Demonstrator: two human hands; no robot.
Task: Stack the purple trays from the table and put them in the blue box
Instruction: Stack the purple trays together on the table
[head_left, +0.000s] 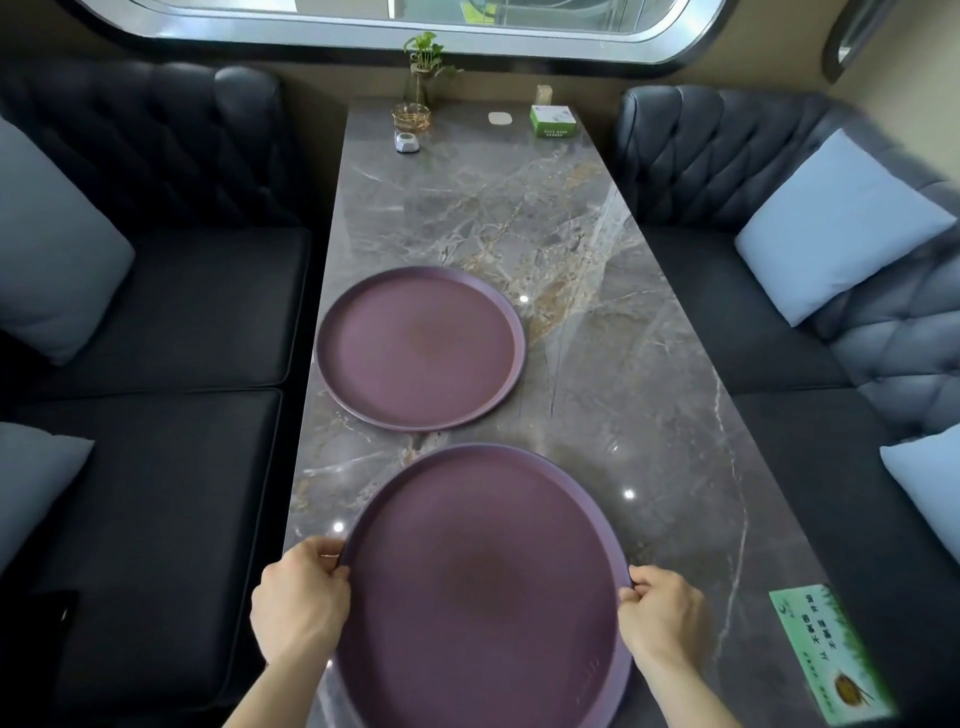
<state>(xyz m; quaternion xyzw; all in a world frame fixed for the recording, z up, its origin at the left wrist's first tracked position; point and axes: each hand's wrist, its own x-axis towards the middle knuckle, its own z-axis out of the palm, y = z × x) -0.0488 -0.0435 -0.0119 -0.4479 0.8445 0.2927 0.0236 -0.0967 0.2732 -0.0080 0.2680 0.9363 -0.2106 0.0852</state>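
Observation:
Two round purple trays are on the grey marble table (597, 322). The near purple tray (483, 587) is held at both sides: my left hand (298, 603) grips its left rim and my right hand (657, 613) grips its right rim. Its far edge looks slightly raised, though I cannot tell whether it is off the table. The far purple tray (421, 348) lies flat on the table's left half, just beyond the near one, with a small gap between them. No blue box is in view.
Dark tufted sofas with pale blue cushions (831, 223) flank the table. At the far end stand a potted plant (423, 73), a gold wire holder (411, 117), a small white device (407, 143) and a green tissue box (553, 122). A green sticker (826, 654) is near the right front edge.

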